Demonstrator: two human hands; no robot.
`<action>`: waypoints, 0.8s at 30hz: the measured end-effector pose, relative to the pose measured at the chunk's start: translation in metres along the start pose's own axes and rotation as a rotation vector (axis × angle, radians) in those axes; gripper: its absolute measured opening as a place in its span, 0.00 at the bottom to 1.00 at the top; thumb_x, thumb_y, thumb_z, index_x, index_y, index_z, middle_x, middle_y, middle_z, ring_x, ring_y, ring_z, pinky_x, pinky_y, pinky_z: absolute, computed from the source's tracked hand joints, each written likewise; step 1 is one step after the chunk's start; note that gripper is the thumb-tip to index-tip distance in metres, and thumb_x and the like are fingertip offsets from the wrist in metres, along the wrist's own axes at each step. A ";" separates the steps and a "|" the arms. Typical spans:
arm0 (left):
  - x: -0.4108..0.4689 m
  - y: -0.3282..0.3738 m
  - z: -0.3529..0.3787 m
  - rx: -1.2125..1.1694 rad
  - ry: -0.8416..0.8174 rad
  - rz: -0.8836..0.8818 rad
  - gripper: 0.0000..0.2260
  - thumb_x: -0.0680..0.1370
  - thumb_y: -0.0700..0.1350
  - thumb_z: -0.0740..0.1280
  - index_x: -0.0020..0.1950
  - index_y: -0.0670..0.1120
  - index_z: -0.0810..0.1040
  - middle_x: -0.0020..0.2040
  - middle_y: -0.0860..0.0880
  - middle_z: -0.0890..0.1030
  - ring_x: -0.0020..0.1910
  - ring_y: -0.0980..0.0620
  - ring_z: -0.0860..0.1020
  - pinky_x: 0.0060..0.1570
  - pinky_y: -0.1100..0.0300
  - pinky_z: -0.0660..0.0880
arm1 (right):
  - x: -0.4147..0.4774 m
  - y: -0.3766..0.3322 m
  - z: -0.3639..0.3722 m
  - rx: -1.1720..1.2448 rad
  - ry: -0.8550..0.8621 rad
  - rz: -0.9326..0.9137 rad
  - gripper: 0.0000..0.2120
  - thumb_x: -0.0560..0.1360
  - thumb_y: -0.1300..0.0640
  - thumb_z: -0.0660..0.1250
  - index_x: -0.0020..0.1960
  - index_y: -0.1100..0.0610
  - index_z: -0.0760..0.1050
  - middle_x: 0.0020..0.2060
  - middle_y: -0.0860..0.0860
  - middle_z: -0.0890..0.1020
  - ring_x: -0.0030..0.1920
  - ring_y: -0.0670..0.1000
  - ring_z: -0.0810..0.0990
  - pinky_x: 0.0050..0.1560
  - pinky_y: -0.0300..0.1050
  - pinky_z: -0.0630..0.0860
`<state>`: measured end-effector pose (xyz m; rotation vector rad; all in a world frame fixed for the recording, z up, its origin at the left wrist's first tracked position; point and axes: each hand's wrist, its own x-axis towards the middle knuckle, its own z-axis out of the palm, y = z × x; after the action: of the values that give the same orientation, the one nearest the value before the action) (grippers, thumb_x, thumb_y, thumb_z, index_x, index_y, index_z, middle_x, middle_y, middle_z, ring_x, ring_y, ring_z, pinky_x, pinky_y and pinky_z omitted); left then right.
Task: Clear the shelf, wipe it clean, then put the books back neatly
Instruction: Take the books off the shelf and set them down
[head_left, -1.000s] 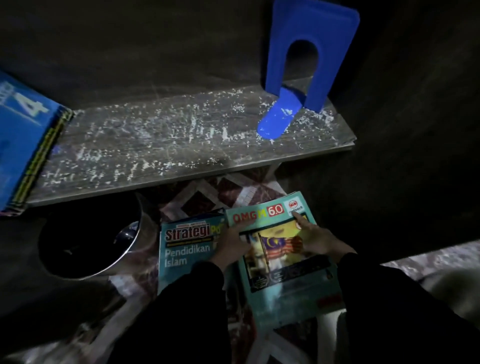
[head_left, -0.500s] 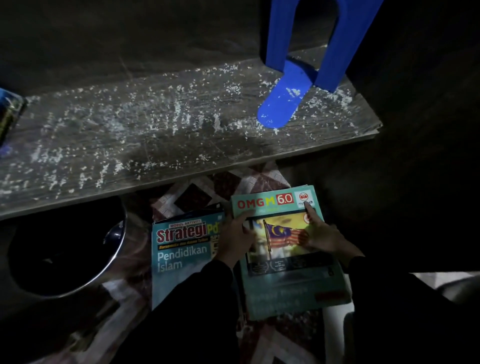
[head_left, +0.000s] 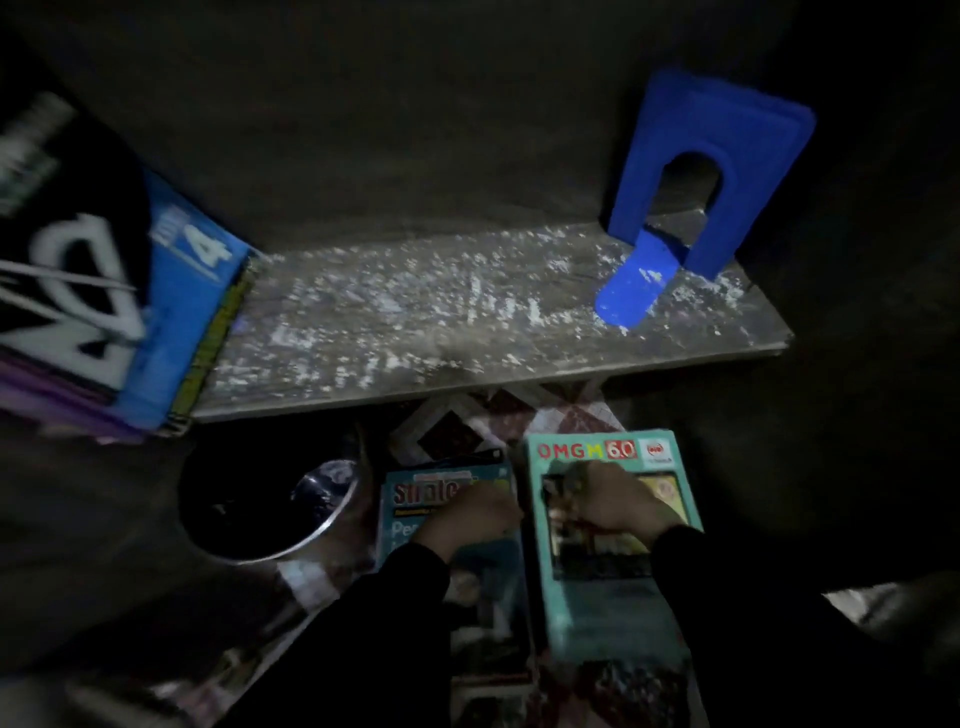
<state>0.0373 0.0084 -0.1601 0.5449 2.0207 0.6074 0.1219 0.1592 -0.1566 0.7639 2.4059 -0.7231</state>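
The wooden shelf (head_left: 415, 312) is bare in the middle and speckled with white dust. A blue bookend (head_left: 696, 176) stands at its right end. Several books (head_left: 171, 322) lean at its left end, the front one blue with a "4". Below the shelf, on the patterned floor, lie a teal "OMG M 6.0" book (head_left: 608, 608) and, to its left, a teal "Strategi" book (head_left: 415, 488). My left hand (head_left: 462, 525) lies over the Strategi book, its curled fingers at the OMG book's left edge. My right hand (head_left: 618, 504) rests on the OMG book's cover. The frame is blurred.
A round metal bin (head_left: 260, 504) with a dark inside stands on the floor under the shelf's left part, next to the Strategi book. A dark wall backs the shelf. The patterned floor (head_left: 467, 426) shows between shelf and books.
The view swung left and up, bringing the leaning books into sight. My right hand slid left across the OMG cover. The OMG book now lies beside the Strategi book, no longer overlapping it.
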 end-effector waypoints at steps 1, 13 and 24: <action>-0.016 0.000 -0.015 0.016 0.020 -0.021 0.14 0.79 0.44 0.63 0.61 0.38 0.79 0.62 0.42 0.79 0.62 0.45 0.76 0.44 0.64 0.67 | -0.004 -0.025 -0.003 0.014 -0.042 -0.074 0.15 0.76 0.52 0.63 0.60 0.56 0.77 0.59 0.60 0.79 0.59 0.58 0.78 0.56 0.45 0.73; -0.224 -0.012 -0.203 -0.133 1.127 0.234 0.07 0.76 0.40 0.66 0.51 0.46 0.81 0.47 0.48 0.83 0.49 0.51 0.80 0.50 0.61 0.71 | -0.066 -0.283 -0.043 0.503 0.332 -0.639 0.13 0.75 0.64 0.64 0.42 0.45 0.79 0.35 0.47 0.82 0.38 0.50 0.79 0.41 0.41 0.73; -0.288 -0.014 -0.265 0.094 1.536 0.062 0.32 0.78 0.44 0.63 0.78 0.54 0.50 0.61 0.40 0.70 0.60 0.42 0.68 0.56 0.53 0.65 | -0.106 -0.377 -0.069 0.358 0.299 -0.909 0.24 0.74 0.65 0.63 0.67 0.49 0.70 0.52 0.51 0.73 0.41 0.45 0.73 0.34 0.33 0.66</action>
<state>-0.0585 -0.2270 0.1380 0.1138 3.4629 1.1699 -0.0622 -0.1009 0.0813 -0.1919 2.9123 -1.4939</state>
